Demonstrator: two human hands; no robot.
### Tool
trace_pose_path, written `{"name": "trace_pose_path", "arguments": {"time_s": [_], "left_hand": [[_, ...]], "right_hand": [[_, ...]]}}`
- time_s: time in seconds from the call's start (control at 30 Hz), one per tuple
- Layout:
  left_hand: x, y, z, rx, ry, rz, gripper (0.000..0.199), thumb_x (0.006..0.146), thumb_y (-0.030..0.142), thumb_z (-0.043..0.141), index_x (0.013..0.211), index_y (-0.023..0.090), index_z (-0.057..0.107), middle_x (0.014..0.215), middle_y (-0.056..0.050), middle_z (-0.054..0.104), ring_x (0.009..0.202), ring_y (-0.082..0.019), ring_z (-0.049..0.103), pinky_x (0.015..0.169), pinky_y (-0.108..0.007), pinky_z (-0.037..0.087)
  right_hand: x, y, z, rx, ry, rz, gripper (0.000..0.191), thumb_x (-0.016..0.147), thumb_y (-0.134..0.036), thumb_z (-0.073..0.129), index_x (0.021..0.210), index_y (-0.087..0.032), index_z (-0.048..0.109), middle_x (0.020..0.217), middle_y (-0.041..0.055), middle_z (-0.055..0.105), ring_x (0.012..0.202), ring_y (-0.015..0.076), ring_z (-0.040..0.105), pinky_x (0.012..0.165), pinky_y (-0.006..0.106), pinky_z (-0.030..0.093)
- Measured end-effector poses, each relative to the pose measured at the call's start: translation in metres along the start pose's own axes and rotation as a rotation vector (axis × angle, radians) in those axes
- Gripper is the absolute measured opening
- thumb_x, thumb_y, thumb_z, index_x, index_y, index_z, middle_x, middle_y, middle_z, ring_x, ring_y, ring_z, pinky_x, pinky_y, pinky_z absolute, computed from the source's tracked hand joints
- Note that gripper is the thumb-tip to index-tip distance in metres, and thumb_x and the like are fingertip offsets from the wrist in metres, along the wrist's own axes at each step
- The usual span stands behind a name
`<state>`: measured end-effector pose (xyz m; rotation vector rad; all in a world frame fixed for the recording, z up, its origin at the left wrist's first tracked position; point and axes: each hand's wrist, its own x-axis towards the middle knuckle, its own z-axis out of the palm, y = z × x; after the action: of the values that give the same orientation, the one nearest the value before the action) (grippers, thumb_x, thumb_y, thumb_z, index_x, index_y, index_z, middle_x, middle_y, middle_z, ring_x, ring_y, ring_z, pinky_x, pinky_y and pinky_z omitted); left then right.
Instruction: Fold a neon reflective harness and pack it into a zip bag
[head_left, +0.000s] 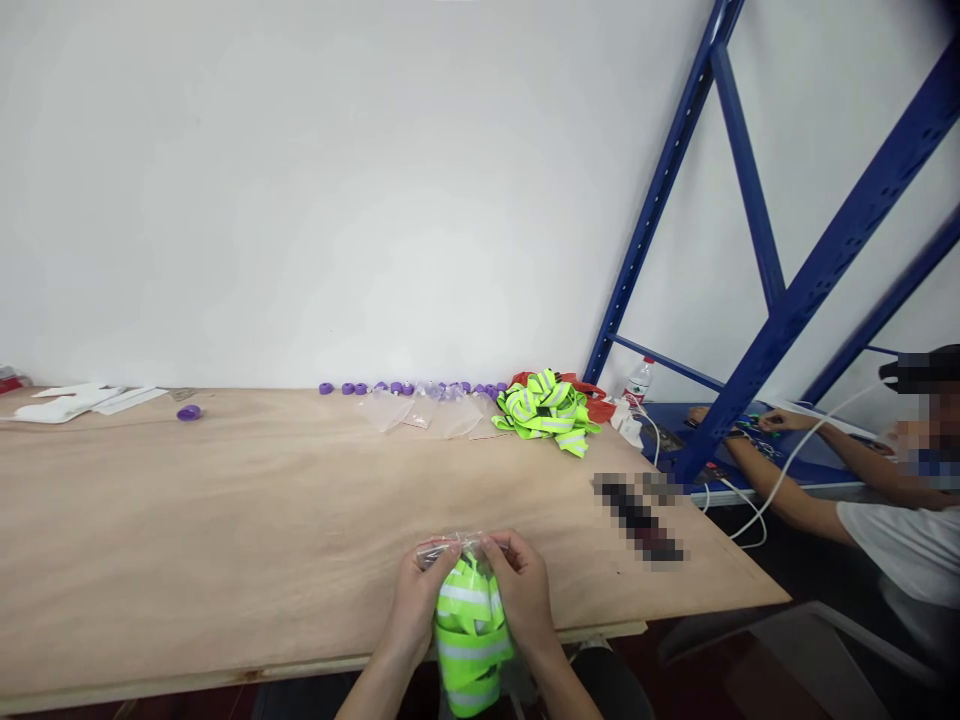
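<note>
A clear plastic bag (474, 640) with folded yellow-green reflective straps inside hangs at the table's front edge. My left hand (420, 590) pinches the bag's top edge on the left side. On the right side of the same edge, my right hand (523, 585) is closed on the plastic. Both thumbs lie close to each other near the bag's mouth, with the straps below and between the hands. A loose heap of similar yellow-green straps (546, 408) lies at the back right of the table.
Clear bags (456, 414) and a row of purple rolls (361, 388) lie along the wooden table's (225, 530) back. White sheets (67, 402) are far left. A blurred dark object (637, 518) is at right. Beyond the blue frame (750, 370), another person works beside a bottle (639, 380).
</note>
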<state>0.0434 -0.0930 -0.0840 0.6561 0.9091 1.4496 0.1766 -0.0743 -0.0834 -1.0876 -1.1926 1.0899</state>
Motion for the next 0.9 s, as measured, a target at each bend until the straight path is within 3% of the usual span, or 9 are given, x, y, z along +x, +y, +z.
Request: {"name": "trace_pose_path", "arguments": {"time_s": [0.17,0.33,0.5,0.6,0.73,0.9], "left_hand": [[-0.008,-0.002,0.003,-0.039,-0.085,-0.052,0.040,0.065,0.042,0.088,0.090,0.013,0.077,0.085,-0.009,0.075,0.079,-0.022,0.069,0.074,-0.028,0.051],[-0.016,-0.012,0.005,-0.069,-0.056,-0.059,0.035,0.068,0.043,0.087,0.081,0.013,0.074,0.070,-0.004,0.069,0.063,-0.016,0.063,0.062,-0.025,0.048],[-0.020,-0.014,0.004,-0.038,-0.067,-0.027,0.037,0.069,0.041,0.086,0.091,0.013,0.076,0.080,-0.007,0.073,0.074,-0.019,0.066,0.074,-0.028,0.052],[-0.018,-0.014,0.000,0.051,-0.030,0.026,0.037,0.070,0.046,0.084,0.082,0.012,0.074,0.074,-0.006,0.070,0.067,-0.018,0.063,0.067,-0.026,0.050],[-0.012,-0.014,-0.009,0.168,0.057,0.096,0.041,0.068,0.051,0.083,0.065,0.013,0.066,0.060,-0.002,0.062,0.057,-0.015,0.056,0.055,-0.023,0.043],[-0.009,-0.005,-0.012,0.257,0.025,0.163,0.040,0.073,0.052,0.078,0.076,0.013,0.073,0.073,-0.007,0.071,0.068,-0.020,0.064,0.064,-0.026,0.049]], "right_hand": [[-0.001,0.003,0.001,-0.011,0.060,-0.041,0.040,0.077,-0.055,0.071,0.072,-0.015,0.068,0.067,0.0043,0.065,0.065,0.0179,0.058,0.061,0.026,0.047],[-0.003,0.007,0.002,-0.013,0.088,-0.051,0.041,0.076,-0.056,0.072,0.072,-0.016,0.068,0.067,0.0044,0.065,0.064,0.0180,0.057,0.059,0.026,0.047],[-0.006,0.003,0.001,0.000,0.084,-0.063,0.041,0.076,-0.056,0.072,0.072,-0.016,0.068,0.067,0.0040,0.064,0.064,0.0175,0.056,0.059,0.026,0.046],[-0.006,-0.001,0.000,0.014,0.010,-0.036,0.042,0.078,-0.057,0.071,0.074,-0.016,0.067,0.067,0.0037,0.064,0.064,0.0173,0.057,0.058,0.026,0.046],[-0.007,0.000,-0.002,0.047,-0.194,0.020,0.039,0.077,-0.054,0.074,0.080,-0.015,0.069,0.076,0.0055,0.069,0.072,0.0194,0.062,0.065,0.027,0.049],[-0.011,0.002,-0.002,0.154,-0.304,0.126,0.046,0.071,-0.048,0.082,0.101,-0.016,0.070,0.099,0.0091,0.074,0.090,0.0240,0.067,0.080,0.033,0.052]]}}
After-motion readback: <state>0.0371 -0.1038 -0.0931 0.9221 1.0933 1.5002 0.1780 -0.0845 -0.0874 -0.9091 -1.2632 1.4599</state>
